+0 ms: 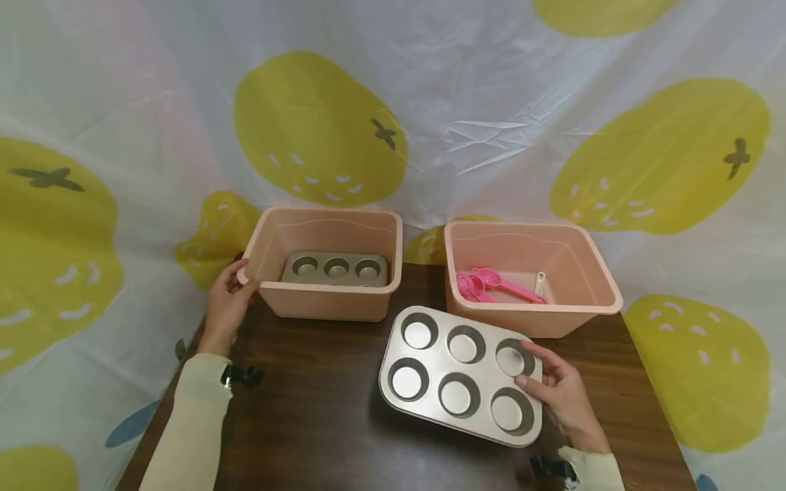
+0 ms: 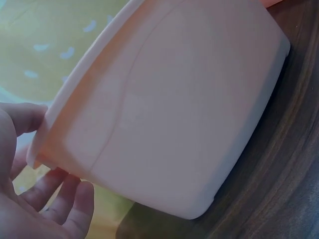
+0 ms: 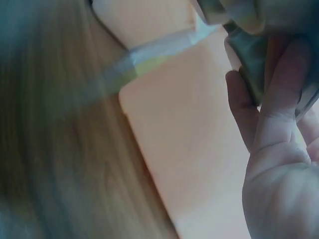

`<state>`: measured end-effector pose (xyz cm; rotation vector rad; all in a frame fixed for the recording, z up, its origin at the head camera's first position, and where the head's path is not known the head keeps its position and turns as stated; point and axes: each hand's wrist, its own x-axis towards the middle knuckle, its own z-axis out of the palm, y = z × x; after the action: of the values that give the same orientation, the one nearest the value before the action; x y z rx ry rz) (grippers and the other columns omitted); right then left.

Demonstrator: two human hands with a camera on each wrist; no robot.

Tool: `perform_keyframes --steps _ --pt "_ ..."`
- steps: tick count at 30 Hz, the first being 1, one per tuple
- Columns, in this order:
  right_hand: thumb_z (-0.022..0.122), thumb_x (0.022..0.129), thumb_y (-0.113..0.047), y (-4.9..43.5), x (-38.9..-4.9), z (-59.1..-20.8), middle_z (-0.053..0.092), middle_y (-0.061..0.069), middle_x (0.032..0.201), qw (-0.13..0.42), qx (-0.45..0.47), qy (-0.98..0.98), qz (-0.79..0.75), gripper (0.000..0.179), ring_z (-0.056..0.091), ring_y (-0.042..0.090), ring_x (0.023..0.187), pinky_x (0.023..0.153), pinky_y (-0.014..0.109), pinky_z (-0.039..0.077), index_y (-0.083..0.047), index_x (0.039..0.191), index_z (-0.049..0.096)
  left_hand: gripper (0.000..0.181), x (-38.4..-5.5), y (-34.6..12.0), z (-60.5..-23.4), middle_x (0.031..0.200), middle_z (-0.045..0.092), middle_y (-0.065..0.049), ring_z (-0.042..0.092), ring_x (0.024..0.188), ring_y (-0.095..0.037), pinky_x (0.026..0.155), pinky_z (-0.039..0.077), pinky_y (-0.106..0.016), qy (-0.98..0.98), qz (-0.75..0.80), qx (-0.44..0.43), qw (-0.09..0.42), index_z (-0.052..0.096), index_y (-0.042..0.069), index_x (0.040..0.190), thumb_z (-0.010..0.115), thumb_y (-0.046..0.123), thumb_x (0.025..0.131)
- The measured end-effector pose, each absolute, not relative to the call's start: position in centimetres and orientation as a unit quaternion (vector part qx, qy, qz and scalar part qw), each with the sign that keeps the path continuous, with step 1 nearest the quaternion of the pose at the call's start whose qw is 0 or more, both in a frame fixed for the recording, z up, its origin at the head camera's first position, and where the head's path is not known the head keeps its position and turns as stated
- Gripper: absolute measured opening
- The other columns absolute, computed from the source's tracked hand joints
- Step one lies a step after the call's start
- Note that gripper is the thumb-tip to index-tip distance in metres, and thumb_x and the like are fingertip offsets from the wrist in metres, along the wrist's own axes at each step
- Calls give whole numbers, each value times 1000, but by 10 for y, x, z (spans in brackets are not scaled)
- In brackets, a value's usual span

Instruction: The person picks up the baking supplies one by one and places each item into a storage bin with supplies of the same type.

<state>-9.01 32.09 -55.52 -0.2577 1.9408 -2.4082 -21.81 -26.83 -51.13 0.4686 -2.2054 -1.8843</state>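
Observation:
My left hand (image 1: 224, 312) grips the left corner of a peach plastic bin (image 1: 325, 305). In the left wrist view its thumb lies over the rim and the other fingers reach beneath. Inside that bin is a grey metal muffin tin (image 1: 352, 270), partly hidden by the front wall. With my right hand (image 1: 566, 399) I hold a second muffin tin (image 1: 487, 375) by its right end, tilted in front of the two bins with its cups facing up. In the right wrist view only a part of this tin (image 3: 249, 55) shows beside the fingers.
A second peach bin (image 1: 522, 319) stands on the right. It holds pink measuring spoons (image 1: 522, 292) and a small white-handled piece (image 1: 540, 283). Both bins stand on a dark wooden table (image 1: 307, 423), before a lemon-patterned curtain (image 1: 467, 82).

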Motion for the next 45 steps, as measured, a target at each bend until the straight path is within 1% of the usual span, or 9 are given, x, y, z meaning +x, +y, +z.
perform_keyframes --steps 3,5,12,16,21,28,32,40,45 --pt "64 88 25 318 -93 -549 70 6 113 16 -82 618 -782 63 78 15 93 72 33 65 0 145 59 59 -220 -268 -514 110 62 13 60 89 2 73 55 -18 -734 -651 166 104 53 19 156 73 22 100" --pt "63 88 26 316 -94 -544 71 5 112 13 -84 613 -786 63 78 15 92 71 33 65 -1 145 60 59 -221 -268 -516 108 63 15 61 88 1 71 55 -17 -727 -658 167 107 54 19 155 74 22 100" --pt "65 89 23 306 -103 -522 69 5 117 9 -81 617 -783 63 78 15 94 73 34 65 0 147 58 57 -225 -266 -524 108 64 11 63 87 -2 72 58 -16 -693 -692 163 123 56 16 153 75 17 99" --pt "64 89 24 300 -108 -509 70 7 115 7 -84 617 -782 63 79 16 94 72 36 65 -1 147 58 56 -225 -266 -527 110 64 9 64 89 -1 76 59 -16 -679 -703 166 128 56 16 153 75 16 99" --pt "65 89 23 291 -113 -495 72 9 114 -3 -87 630 -772 63 80 18 93 72 40 64 2 147 57 56 -225 -264 -528 113 63 8 63 92 -1 76 58 -15 -679 -703 161 135 56 16 152 74 15 100" --pt "68 91 18 276 -128 -475 67 8 121 20 -76 638 -766 63 78 16 97 77 38 65 -3 149 56 56 -228 -264 -532 122 62 1 62 98 -3 78 58 -13 -678 -702 166 140 56 17 153 73 14 100" --pt "70 90 18 266 -141 -467 68 8 121 18 -73 629 -773 64 77 16 98 77 36 65 -5 149 58 56 -228 -262 -531 123 61 -3 61 98 -5 78 58 -14 -680 -700 163 144 55 16 153 72 12 100" --pt "73 90 14 244 -171 -454 67 13 118 21 -62 631 -773 68 78 17 99 77 34 65 -4 152 54 53 -226 -261 -529 110 59 6 60 95 -6 77 58 -13 -686 -690 172 152 58 18 150 73 12 99" --pt "74 92 10 229 -187 -446 64 13 121 40 -43 634 -771 71 77 17 100 78 34 65 -8 156 51 54 -223 -262 -529 113 59 7 61 99 -6 80 59 -14 -692 -687 171 144 58 19 150 75 18 99"
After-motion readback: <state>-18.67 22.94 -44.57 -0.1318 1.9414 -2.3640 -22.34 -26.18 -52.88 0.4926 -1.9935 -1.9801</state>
